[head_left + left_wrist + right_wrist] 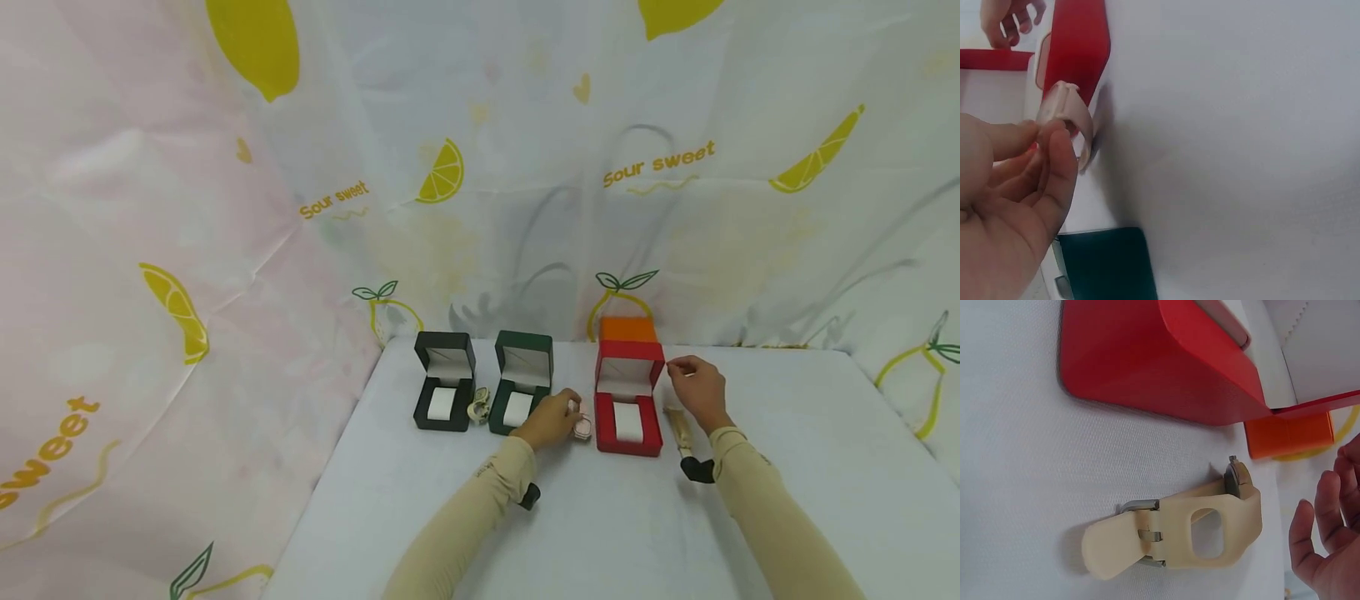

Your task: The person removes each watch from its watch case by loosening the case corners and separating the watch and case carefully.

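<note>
My left hand (551, 419) pinches a pale pink watch (582, 427) between thumb and fingers, just left of an open red watch box (606, 425). In the left wrist view the watch (1075, 112) hangs with its strap curved. My right hand (701, 390) is beside the red box's raised lid, fingers loosely bent and holding nothing; whether a fingertip touches the lid I cannot tell. Below it a cream watch (1175, 531) lies on its side on the table, right of the red box, its buckle and dial edge visible. A white cushion (628, 422) fills the red box.
An open black watch box (420, 414) and an open green one (551, 350) stand to the left, each with a white cushion. Between them lies another cream watch (478, 406). An orange box (627, 327) sits behind the red one. A lemon-print cloth (525, 250) hangs behind the white table (600, 533).
</note>
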`<state>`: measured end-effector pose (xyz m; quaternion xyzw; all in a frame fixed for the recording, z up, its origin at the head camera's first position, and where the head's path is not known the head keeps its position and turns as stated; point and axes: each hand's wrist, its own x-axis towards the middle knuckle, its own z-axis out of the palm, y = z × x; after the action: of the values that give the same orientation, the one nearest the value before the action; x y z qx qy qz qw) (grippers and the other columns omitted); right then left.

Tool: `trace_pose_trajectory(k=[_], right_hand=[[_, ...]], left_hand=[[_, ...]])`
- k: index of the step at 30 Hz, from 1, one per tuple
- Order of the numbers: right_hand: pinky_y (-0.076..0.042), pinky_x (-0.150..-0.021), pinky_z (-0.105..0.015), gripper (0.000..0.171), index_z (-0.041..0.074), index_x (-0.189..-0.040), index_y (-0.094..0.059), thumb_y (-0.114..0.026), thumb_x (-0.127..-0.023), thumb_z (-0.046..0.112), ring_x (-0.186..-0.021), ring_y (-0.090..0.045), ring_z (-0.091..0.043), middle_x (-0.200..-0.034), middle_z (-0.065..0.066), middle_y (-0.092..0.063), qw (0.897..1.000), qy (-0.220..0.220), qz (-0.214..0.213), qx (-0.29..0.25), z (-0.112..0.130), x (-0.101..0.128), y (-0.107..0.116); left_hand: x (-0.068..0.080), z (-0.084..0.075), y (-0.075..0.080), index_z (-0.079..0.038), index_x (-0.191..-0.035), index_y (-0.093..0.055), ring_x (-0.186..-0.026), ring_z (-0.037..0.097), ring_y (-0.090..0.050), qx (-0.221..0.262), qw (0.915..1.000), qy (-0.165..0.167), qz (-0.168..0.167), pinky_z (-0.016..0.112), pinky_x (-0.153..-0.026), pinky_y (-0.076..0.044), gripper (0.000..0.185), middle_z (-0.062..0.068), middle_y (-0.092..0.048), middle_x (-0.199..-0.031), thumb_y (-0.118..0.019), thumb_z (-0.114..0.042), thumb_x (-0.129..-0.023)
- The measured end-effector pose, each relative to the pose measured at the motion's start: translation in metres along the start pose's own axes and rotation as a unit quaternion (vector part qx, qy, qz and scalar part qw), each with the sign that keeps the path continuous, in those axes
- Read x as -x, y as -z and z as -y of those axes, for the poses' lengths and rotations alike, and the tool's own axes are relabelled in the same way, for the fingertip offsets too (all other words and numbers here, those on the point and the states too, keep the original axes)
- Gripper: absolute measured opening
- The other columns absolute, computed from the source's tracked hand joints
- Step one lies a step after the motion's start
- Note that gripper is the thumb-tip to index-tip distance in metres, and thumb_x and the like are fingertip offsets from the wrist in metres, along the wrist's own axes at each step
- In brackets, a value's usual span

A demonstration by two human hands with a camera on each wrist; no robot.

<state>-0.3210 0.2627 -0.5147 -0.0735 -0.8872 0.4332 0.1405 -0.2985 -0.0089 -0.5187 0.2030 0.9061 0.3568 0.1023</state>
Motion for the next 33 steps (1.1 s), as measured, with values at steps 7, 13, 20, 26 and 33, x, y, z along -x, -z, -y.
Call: trace_pose_trajectory(k=[7, 13, 20, 26, 33], right_hand=[[-0.046, -0.063, -0.024, 0.032, -0.005, -0.114, -0.064, -0.051, -0.100, 0.021, -0.089, -0.058, -0.033, -0.106, -0.024, -0.064, 1.000, -0.015, 0.008, 0.001, 0.002, 0.000, 0.000], [-0.047, -0.064, -0.025, 0.033, -0.005, -0.114, -0.064, -0.051, -0.100, 0.022, -0.088, -0.057, -0.032, -0.104, -0.023, -0.064, 1.000, -0.013, 0.008, -0.001, 0.002, 0.000, 0.000], [-0.047, -0.064, -0.027, 0.031, -0.006, -0.112, -0.065, -0.052, -0.099, 0.021, -0.086, -0.058, -0.032, -0.101, -0.023, -0.065, 1.000, -0.004, 0.002, -0.002, 0.003, -0.001, 0.000], [-0.047, -0.063, -0.027, 0.032, -0.006, -0.111, -0.065, -0.052, -0.099, 0.020, -0.086, -0.057, -0.032, -0.101, -0.023, -0.064, 1.000, 0.002, 0.005, 0.000, 0.003, 0.001, 0.001], [-0.049, -0.066, -0.027, 0.032, -0.006, -0.114, -0.064, -0.052, -0.100, 0.020, -0.088, -0.058, -0.033, -0.105, -0.024, -0.065, 1.000, -0.012, 0.011, -0.002, 0.002, 0.001, 0.000]], left_hand=[[-0.003, 0.004, -0.009, -0.001, -0.100, -0.063, -0.075, 0.014, -0.057, -0.146, 0.9879, -0.022, -0.049, 0.023, -0.062, -0.048, 0.009, 0.007, -0.062, -0.086, -0.064, -0.003, -0.091], [-0.001, 0.004, -0.014, -0.004, -0.089, -0.058, -0.069, 0.016, -0.056, -0.203, 0.9749, -0.039, -0.084, 0.024, -0.055, -0.046, 0.008, 0.007, -0.055, -0.080, -0.065, 0.000, -0.089], [0.004, -0.002, -0.013, -0.010, -0.086, -0.061, -0.065, 0.008, -0.049, -0.206, 0.9754, -0.042, -0.066, 0.020, -0.053, -0.042, 0.016, 0.000, -0.051, -0.078, -0.075, -0.020, -0.086], [0.006, -0.006, -0.021, -0.010, -0.111, -0.060, -0.067, 0.012, -0.056, -0.239, 0.9696, -0.016, -0.049, 0.025, -0.055, -0.047, 0.040, 0.001, -0.059, -0.080, -0.080, -0.027, -0.081], [0.010, -0.011, -0.027, -0.003, -0.120, -0.062, -0.071, 0.021, -0.066, -0.320, 0.9415, -0.011, -0.107, 0.029, -0.058, -0.053, 0.054, 0.009, -0.067, -0.083, -0.082, -0.030, -0.077]])
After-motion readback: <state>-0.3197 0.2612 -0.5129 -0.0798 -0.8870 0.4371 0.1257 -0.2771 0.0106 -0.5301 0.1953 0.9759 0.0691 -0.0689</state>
